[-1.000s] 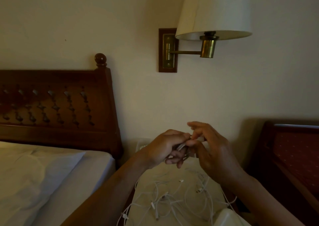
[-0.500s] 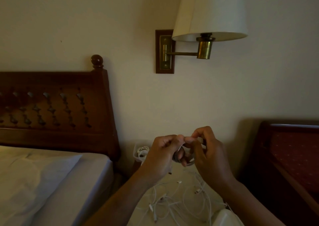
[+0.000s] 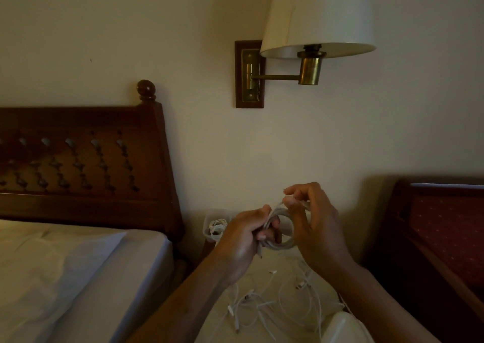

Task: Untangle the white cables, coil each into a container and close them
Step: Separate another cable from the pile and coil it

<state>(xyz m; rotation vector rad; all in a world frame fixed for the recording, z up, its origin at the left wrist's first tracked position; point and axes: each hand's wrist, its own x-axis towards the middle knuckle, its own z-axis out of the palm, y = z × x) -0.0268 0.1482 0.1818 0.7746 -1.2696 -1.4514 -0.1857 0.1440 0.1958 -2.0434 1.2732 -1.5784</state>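
Both hands are raised over the nightstand. My left hand point(image 3: 242, 240) grips one side of a small coil of white cable point(image 3: 284, 244). My right hand point(image 3: 313, 224) pinches the cable's free strand at the top of the coil, fingers curled around it. Below them a tangle of white cables point(image 3: 275, 306) with several plugs lies spread on the nightstand top point(image 3: 214, 327). A clear container point(image 3: 209, 226) holding a coiled white cable stands at the back left by the wall, partly hidden by my left hand. A white lid or container point(image 3: 343, 327) shows at the bottom edge.
A bed with white sheets point(image 3: 65, 277) and a dark wooden headboard point(image 3: 91, 164) lies to the left. A wall lamp point(image 3: 314, 28) hangs above. A dark wooden chair or bed frame with red fabric point(image 3: 445, 238) stands at the right.
The hands have drawn slightly apart and the cable between them now shows as a round coil. The camera tilted so the container at the back left came into view.
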